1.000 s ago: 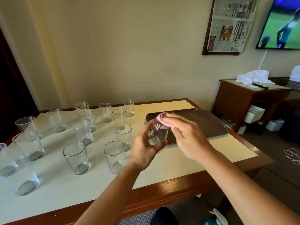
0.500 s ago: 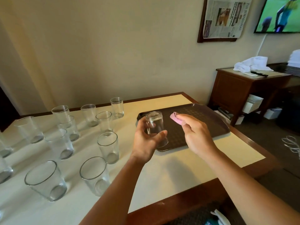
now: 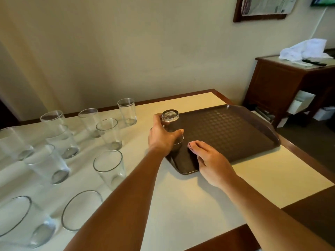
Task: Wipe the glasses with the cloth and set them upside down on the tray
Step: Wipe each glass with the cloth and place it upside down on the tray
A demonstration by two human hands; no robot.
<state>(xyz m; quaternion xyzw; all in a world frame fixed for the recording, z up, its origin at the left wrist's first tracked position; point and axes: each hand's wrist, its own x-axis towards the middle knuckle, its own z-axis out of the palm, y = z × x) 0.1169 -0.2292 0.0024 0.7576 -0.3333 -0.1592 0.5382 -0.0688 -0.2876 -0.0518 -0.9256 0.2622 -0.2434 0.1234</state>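
Note:
My left hand [image 3: 162, 137] grips a clear glass [image 3: 170, 120] turned upside down, its rim at the near left corner of the dark brown tray [image 3: 235, 133]. Whether the rim touches the tray is hidden by my fingers. My right hand [image 3: 211, 160] lies over the tray's near edge with a pink cloth [image 3: 190, 145] held under its fingers; only a small pink corner shows. Several clear glasses [image 3: 108, 133] stand upright on the white table [image 3: 181, 205] to the left.
A dark wooden side cabinet [image 3: 282, 84] stands at the right with a white cloth [image 3: 306, 49] and a black pen on top. A framed newspaper [image 3: 262, 8] hangs on the wall behind. The table's brown edge runs along the right and front.
My left hand has turned the glass over and lowered it to the tray's near left corner. My right hand has come away from the glass with the cloth and dropped to the tray's edge.

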